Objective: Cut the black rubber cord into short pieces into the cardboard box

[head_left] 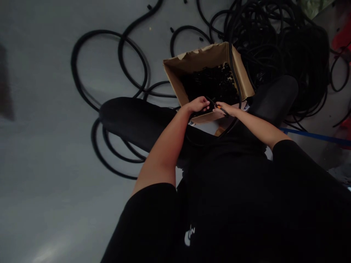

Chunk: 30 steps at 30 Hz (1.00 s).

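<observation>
Over the near edge of an open cardboard box (pixel 179 86), my two hands are close together. My right hand (pixel 226 109) is wrapped round scissors (pixel 218 107) with black and orange handles; their dark blades point up and left toward my other hand. My left hand (pixel 199 105) has its fingers pinched together. Something dark shows at its fingertips, too small and shadowed to name. Many small black pieces (pixel 208 84) fill the lower part of the box. A black hose (pixel 236 69) hangs across the box's right side and curves down toward my lap.
Behind the box on the right lies a big tangled heap of black hose (pixel 298 54). Wide hose loops (pixel 74 62) spread over the grey floor (pixel 41 146) to the left. My bent legs flank the box. A blue strap or bar (pixel 318 136) and red objects (pixel 341 38) are at the right.
</observation>
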Tool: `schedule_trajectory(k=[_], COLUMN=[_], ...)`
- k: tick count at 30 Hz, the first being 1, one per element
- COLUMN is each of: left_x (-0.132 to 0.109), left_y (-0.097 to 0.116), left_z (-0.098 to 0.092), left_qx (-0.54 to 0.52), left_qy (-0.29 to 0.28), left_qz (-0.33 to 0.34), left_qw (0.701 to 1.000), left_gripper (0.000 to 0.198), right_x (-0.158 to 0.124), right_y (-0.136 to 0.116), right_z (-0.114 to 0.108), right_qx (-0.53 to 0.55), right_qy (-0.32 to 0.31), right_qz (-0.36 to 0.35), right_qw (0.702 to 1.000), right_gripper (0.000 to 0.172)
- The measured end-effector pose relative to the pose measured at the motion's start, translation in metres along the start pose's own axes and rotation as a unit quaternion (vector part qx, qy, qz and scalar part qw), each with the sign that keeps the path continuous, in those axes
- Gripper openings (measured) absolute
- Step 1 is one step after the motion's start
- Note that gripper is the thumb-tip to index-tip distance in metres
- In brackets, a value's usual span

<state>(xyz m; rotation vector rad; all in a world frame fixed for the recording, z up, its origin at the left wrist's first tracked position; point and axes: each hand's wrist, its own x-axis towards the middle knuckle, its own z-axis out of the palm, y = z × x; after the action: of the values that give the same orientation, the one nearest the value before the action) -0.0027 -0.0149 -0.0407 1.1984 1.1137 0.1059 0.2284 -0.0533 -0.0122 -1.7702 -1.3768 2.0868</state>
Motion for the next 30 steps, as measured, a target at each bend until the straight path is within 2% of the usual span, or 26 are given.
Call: schedule_trajectory(k=[8,14,17,20,22,26,30], left_x=[0.006,0.002,-0.004,-0.01,-0.015,-0.02,-0.027], left_y=[-0.01,0.0,0.01,0.019,0.021,0.019,0.023], left_z=[-0.007,-0.002,0.004,0.006,0.003,-0.007,-0.015], left_qx=[-0.031,-0.027,-0.039,-0.087,-0.11,-0.129,-0.138], left_qy=[0.005,0.015,0.014,0.047,0.062,0.036,0.044], left_qz=[-0.014,-0.031,-0.056,-0.075,-0.078,-0.025,0.069], left_qw=[0.999,0.999,0.998,0.992,0.989,0.991,0.987], left_gripper=[0.045,0.045,0.037,0.023,0.022,0.028,0.032], right_x=[-0.005,-0.006,-0.003,-0.002,-0.002,-0.002,-0.002], right_y=[-0.004,-0.002,0.001,0.0,-0.002,-0.009,-0.017], right_z=[-0.008,-0.006,-0.003,-0.002,-0.003,-0.005,-0.008], right_qx=[-0.009,0.037,0.051,0.044,0.031,0.028,0.065], right_qy=[-0.011,-0.021,-0.039,-0.02,-0.002,0.021,0.044], right_qz=[-0.01,-0.034,-0.009,0.033,0.044,0.025,-0.009], right_qw=[1.0,0.999,0.998,0.998,0.999,0.999,0.997], right_gripper=[0.043,0.048,0.049,0.047,0.044,0.033,0.034])
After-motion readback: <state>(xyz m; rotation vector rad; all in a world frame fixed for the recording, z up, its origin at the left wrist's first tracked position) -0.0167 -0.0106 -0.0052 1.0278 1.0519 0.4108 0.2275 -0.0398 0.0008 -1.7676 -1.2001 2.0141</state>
